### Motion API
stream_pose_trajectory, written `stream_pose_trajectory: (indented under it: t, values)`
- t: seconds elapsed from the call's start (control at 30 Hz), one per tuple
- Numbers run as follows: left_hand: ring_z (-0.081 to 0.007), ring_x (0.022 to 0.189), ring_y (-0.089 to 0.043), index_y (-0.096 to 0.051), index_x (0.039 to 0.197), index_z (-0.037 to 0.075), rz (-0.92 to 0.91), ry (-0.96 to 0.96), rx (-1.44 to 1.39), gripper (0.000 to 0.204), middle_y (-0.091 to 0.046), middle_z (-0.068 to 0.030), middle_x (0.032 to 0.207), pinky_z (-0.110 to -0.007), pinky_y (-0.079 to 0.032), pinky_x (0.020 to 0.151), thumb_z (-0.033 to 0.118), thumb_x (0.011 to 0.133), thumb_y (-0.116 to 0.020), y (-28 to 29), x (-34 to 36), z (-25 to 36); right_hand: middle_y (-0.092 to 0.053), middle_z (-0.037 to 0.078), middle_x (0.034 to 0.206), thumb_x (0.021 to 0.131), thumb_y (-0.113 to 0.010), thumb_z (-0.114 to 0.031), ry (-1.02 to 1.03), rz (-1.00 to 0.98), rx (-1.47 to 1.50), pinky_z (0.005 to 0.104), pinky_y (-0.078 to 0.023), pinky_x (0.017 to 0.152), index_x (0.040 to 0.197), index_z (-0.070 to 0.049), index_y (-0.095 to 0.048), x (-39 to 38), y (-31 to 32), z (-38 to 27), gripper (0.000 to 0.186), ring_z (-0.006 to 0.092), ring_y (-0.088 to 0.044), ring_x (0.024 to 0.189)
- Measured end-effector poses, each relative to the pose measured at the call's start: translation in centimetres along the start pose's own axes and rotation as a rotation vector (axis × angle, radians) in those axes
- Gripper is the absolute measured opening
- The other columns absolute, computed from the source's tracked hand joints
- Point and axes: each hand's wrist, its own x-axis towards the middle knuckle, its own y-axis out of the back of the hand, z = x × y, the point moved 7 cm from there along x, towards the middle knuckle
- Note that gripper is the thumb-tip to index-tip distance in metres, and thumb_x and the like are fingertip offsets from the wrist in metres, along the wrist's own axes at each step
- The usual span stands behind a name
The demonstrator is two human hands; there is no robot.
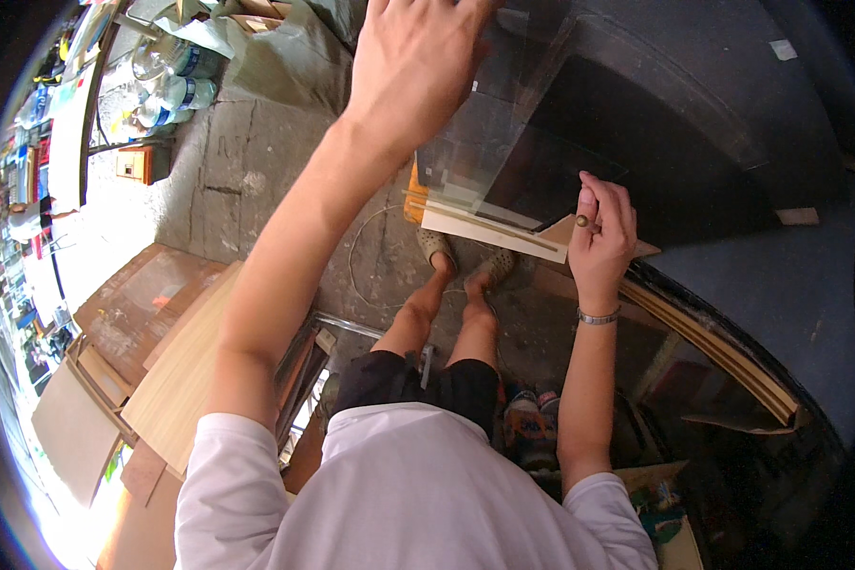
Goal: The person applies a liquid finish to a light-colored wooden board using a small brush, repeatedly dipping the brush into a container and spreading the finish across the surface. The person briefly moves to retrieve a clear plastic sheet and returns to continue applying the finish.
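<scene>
A clear glass sheet (489, 142) lies over a dark work surface, its near edge beside a pale wooden strip (489, 235). Flat over the left part of the glass reaches my left hand (413, 66), fingers stretched forward and their tips cut off by the top edge. Near the right end of the strip, my right hand (606, 228) is closed, thumb and fingers pinched together. A small round brass-coloured end (581, 220) shows at its thumb; the rest of that thing is hidden in the grip. My right wrist wears a metal band.
Wooden boards (185, 366) lean at the lower left. Clear plastic bottles (176, 92) stand at the upper left, with a small orange box (135, 165) below them. Long wooden mouldings (722, 351) lie along the dark surface's right near edge. My feet in clogs (437, 249) are below the strip.
</scene>
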Motion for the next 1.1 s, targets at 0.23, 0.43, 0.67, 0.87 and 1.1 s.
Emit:
stream_pose_trajectory:
  t: [0.23, 0.43, 0.67, 0.87, 1.1]
  values:
    - [-0.0297, 0.103, -0.055, -0.056, 0.106, 0.004, 0.054, -0.133, -0.003, 0.031, -0.058, -0.0112, 0.102, -0.041, -0.041, 0.089, 0.009, 0.079, -0.072, 1.5, 1.5, 0.4, -0.066, 0.010, 0.100, 0.099, -0.061, -0.018, -0.024, -0.039, -0.070, 0.0395, -0.047, 0.081, 0.115, -0.008, -0.067, -0.4, -0.3, 1.2, 0.020, 0.0276, -0.064, 0.090]
    - [-0.0293, 0.098, -0.059, -0.058, 0.103, 0.004, 0.032, -0.130, -0.081, 0.028, -0.062, -0.0104, 0.093, -0.041, -0.042, 0.087, 0.004, 0.079, -0.072, 1.8, 1.8, 0.5, -0.062, 0.009, 0.116, 0.096, -0.064, -0.024, 0.025, -0.039, -0.210, 0.0400, -0.046, 0.085, 0.131, -0.015, -0.060, -0.9, -1.9, 1.6, 0.036, 0.0262, -0.063, 0.097]
    - [-0.0281, 0.089, -0.064, -0.066, 0.090, 0.006, -0.036, -0.092, -0.173, 0.014, -0.065, -0.0098, 0.090, -0.041, -0.046, 0.081, 0.004, 0.079, -0.073, 1.9, 2.0, -0.2, -0.053, 0.009, 0.134, 0.096, -0.064, -0.028, 0.068, -0.096, -0.383, 0.0424, -0.042, 0.093, 0.142, -0.014, -0.050, -0.5, -3.3, 2.6, 0.050, 0.0245, -0.056, 0.114]
    - [-0.0280, 0.084, -0.065, -0.069, 0.089, 0.006, -0.051, -0.053, -0.158, 0.010, -0.066, -0.0096, 0.088, -0.040, -0.047, 0.082, 0.003, 0.080, -0.073, 2.1, 2.0, -0.8, -0.055, 0.010, 0.127, 0.095, -0.065, -0.024, 0.094, -0.101, -0.373, 0.0421, -0.042, 0.093, 0.133, -0.009, -0.053, 0.5, -3.5, 3.1, 0.043, 0.0253, -0.057, 0.112]
    - [-0.0297, 0.083, -0.067, -0.069, 0.091, 0.003, -0.047, -0.024, -0.174, 0.012, -0.066, -0.0119, 0.088, -0.040, -0.051, 0.077, 0.001, 0.080, -0.073, 2.7, 1.8, -1.0, -0.058, 0.009, 0.112, 0.093, -0.068, -0.019, 0.111, -0.144, -0.411, 0.0412, -0.042, 0.088, 0.119, -0.010, -0.058, 2.0, -2.9, 2.9, 0.029, 0.0258, -0.060, 0.099]
